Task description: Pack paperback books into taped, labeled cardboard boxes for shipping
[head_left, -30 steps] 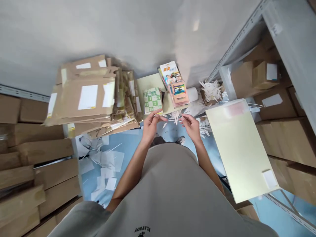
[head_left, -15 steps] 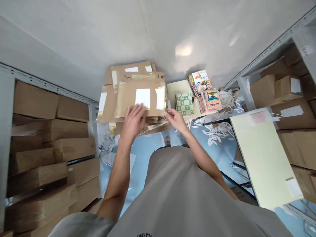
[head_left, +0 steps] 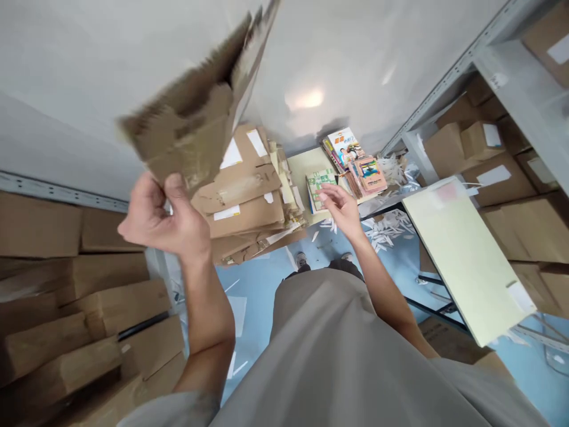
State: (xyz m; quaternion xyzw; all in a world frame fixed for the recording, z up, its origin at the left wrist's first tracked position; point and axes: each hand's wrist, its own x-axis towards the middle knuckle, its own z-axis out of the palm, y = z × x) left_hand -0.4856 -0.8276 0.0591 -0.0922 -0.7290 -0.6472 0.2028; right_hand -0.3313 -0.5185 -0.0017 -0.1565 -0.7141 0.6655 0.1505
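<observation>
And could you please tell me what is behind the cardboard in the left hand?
Behind the held cardboard, the wall and a cardboard stack partly show; what it covers is hidden.

The cardboard carton [head_left: 195, 136] in the left hand [head_left: 171, 222] is showing blurred, and the top edge is cutting off its upper tip. It is also hiding part of the stack of cardboard [head_left: 251, 213]. The right hand [head_left: 342, 210] is covering part of the green-and-white book [head_left: 316, 181], leaving unclear whether its fingers are touching it. Fine print on the magazines [head_left: 343, 145] is appearing too small to read. The bottom edge is cropping the grey shirt [head_left: 320, 356], which is hiding most of the legs [head_left: 348, 270].
</observation>
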